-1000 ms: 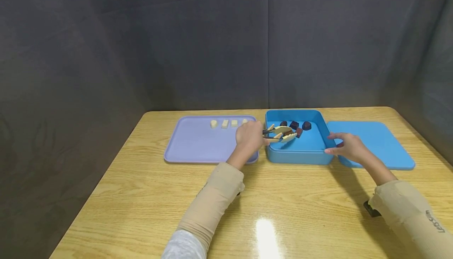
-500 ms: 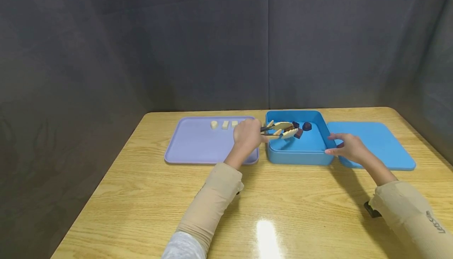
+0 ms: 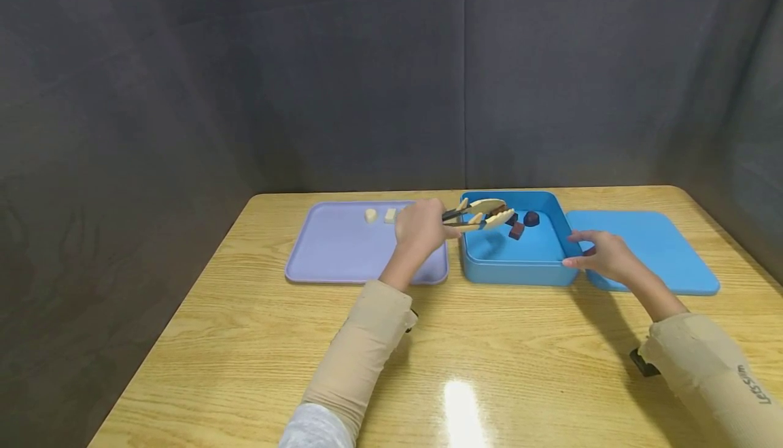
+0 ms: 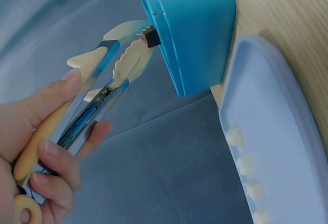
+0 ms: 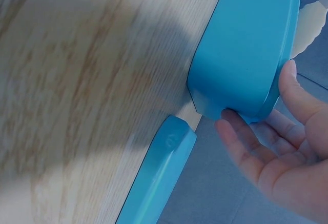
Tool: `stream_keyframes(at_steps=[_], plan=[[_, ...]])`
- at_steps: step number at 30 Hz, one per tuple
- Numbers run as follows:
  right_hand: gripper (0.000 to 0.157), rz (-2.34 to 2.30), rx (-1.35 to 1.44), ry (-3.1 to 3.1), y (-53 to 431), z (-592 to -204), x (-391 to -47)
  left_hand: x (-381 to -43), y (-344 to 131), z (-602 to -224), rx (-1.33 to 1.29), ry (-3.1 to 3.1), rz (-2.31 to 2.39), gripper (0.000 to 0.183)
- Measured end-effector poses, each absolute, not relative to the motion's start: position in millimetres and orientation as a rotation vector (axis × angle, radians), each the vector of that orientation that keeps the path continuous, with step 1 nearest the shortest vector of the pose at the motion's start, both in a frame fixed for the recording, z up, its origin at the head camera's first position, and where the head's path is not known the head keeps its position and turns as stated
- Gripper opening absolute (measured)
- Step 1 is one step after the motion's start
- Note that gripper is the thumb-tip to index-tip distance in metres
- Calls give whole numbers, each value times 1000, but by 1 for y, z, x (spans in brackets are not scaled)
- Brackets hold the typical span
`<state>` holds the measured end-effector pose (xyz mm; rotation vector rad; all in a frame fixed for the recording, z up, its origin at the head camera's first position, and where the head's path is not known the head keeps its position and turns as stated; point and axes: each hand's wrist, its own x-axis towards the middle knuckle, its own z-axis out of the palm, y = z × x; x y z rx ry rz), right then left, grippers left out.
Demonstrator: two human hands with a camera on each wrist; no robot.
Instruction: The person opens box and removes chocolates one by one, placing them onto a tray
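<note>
My left hand (image 3: 421,225) grips tongs (image 3: 487,204) with cream scalloped tips. Between those tips is a small dark brown chocolate (image 4: 151,36), raised near the rim of the blue box (image 3: 520,273) in the left wrist view. More brown chocolates lie inside, among them a rounded one (image 3: 531,219) and a reddish-brown block (image 3: 516,230). At the box's front right corner, my right hand (image 3: 602,256) holds its wall, thumb at the rim and fingers against the outside.
Left of the box lies a lilac tray (image 3: 342,257), with several white pieces (image 4: 246,164) in a row along its far edge. A flat blue lid (image 3: 648,247) rests on the wooden table (image 3: 245,339) at the right. A dark curtain (image 3: 367,81) hangs behind.
My left hand and the tongs have moved left and away from me, carrying the brown chocolate up from the other chocolates. The right hand stays at the box corner.
</note>
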<state>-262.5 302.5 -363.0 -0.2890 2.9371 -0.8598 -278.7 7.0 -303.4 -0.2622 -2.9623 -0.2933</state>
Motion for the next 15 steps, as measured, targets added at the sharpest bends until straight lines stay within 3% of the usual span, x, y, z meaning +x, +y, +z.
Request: stream_keyframes(at_steps=[15], plan=[[63,-858,-278,2935,306,-364,-263,-274,-11,-293,-234,-2923,-350,30]])
